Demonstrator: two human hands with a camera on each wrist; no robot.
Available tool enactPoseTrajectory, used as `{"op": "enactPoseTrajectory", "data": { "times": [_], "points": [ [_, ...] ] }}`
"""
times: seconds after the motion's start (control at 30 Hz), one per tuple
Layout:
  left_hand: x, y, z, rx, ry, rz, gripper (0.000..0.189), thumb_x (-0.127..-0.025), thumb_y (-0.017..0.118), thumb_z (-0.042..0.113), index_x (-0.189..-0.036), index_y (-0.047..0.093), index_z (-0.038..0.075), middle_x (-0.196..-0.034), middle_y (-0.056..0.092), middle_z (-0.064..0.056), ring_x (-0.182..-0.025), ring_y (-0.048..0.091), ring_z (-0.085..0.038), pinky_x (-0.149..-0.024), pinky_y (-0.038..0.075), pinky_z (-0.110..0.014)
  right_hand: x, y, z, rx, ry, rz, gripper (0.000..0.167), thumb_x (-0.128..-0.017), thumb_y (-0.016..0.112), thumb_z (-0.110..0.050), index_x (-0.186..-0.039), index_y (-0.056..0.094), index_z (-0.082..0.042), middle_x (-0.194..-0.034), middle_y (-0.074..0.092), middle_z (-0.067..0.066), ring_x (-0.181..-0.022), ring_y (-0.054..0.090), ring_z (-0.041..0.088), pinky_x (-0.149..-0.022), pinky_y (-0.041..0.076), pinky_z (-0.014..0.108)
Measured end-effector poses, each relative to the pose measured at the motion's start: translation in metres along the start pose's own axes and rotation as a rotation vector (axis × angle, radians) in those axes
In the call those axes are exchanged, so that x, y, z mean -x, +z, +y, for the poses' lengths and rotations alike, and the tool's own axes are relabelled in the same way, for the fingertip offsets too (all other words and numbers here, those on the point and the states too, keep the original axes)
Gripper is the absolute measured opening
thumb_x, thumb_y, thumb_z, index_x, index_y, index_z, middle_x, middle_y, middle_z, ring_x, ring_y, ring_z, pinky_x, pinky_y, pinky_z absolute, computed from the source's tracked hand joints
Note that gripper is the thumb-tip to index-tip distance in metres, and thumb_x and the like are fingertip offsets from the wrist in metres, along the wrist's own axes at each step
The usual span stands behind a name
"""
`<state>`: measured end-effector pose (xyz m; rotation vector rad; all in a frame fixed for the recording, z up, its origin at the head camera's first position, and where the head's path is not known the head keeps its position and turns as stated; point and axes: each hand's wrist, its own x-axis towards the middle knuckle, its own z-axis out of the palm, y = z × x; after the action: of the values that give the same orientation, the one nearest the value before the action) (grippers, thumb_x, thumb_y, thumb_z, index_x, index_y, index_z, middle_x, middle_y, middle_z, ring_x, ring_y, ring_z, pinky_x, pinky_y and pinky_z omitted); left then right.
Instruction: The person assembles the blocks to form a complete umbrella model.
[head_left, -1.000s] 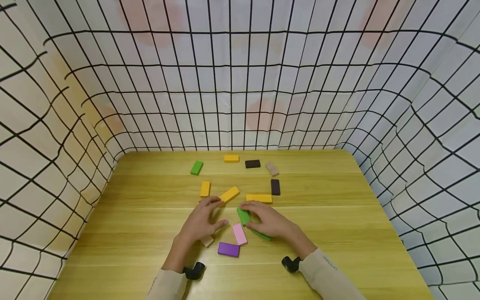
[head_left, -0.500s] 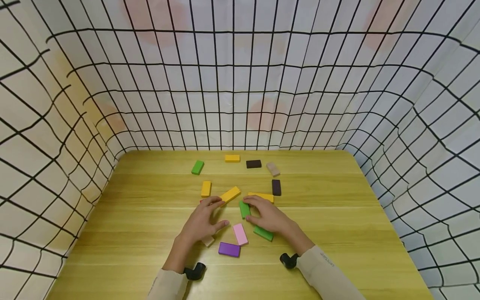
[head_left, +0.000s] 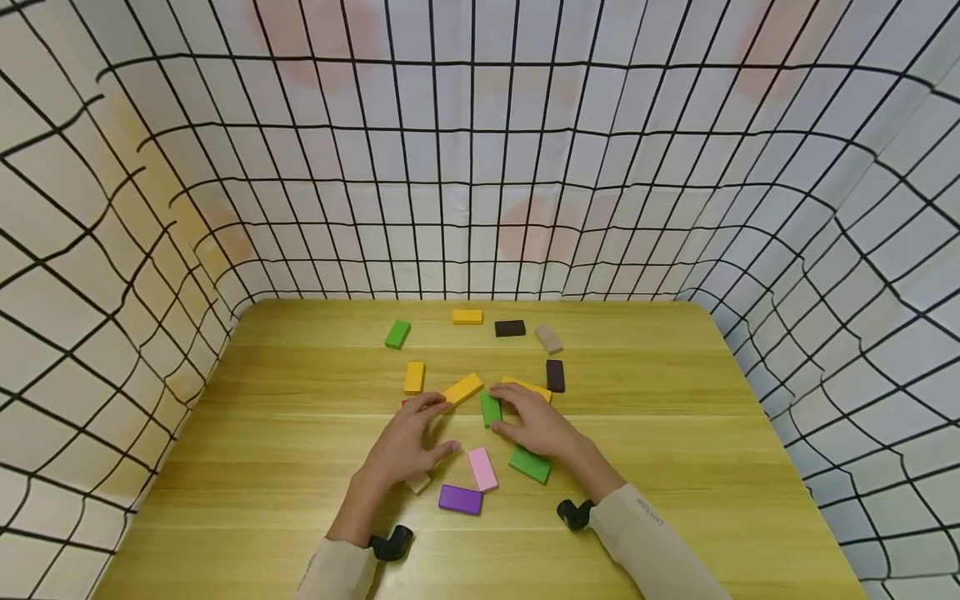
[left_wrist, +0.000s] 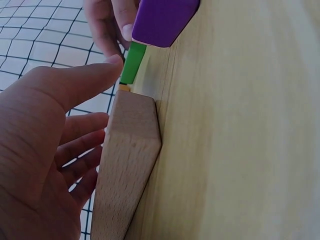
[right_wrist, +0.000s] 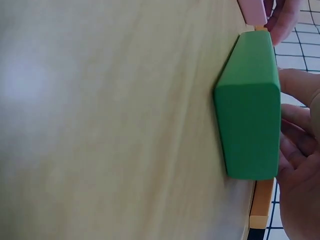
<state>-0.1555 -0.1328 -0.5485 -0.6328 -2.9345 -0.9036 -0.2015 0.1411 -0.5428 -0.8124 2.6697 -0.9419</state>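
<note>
My right hand pinches a green block between thumb and forefinger, close over the table. In the left wrist view that green block shows at the right fingers. Just beyond the right hand lies a long yellow block, partly covered by it. A second green block sits under the right wrist and fills the right wrist view. My left hand is relaxed, thumb apart, its forefinger at the near end of another yellow block. A plain wooden block and a mostly hidden red block lie beside it.
Pink and purple blocks lie between the forearms. Farther back are a small green block, yellow blocks, dark blocks and a pale block. Black-grid walls surround the wooden table.
My right hand has moved forward with the green block, uncovering more of the second green one. The long yellow block beyond it has turned and shifted slightly away. The left hand has stayed put.
</note>
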Motion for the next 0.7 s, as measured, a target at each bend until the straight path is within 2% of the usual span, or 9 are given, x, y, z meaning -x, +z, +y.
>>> {"op": "enactPoseTrajectory", "data": {
  "times": [0.3,0.7],
  "points": [
    [0.0003,-0.0003,0.001,0.002,-0.005,0.002,0.068,-0.089,0.08,0.046,-0.143,0.061,0.01,-0.152,0.051,-0.006,-0.14,0.05,-0.029,-0.116,0.044,-0.049,-0.0074,0.0023,0.0046,0.001,0.016,0.025,0.057,-0.099,0.071,-0.034,-0.15,0.053,-0.016,-0.156,0.051,0.003,-0.147,0.045,0.025,-0.121,0.039,0.045],
    [0.0008,-0.0012,0.0032,-0.01,-0.005,0.008,0.068,-0.089,0.08,0.046,-0.144,0.061,0.01,-0.152,0.051,-0.006,-0.141,0.049,-0.029,-0.117,0.044,-0.049,-0.0094,-0.0016,-0.0003,-0.02,0.006,0.031,0.056,-0.099,0.071,-0.031,-0.149,0.054,-0.013,-0.155,0.052,0.004,-0.145,0.048,0.025,-0.118,0.042,0.045]
  ]
}}
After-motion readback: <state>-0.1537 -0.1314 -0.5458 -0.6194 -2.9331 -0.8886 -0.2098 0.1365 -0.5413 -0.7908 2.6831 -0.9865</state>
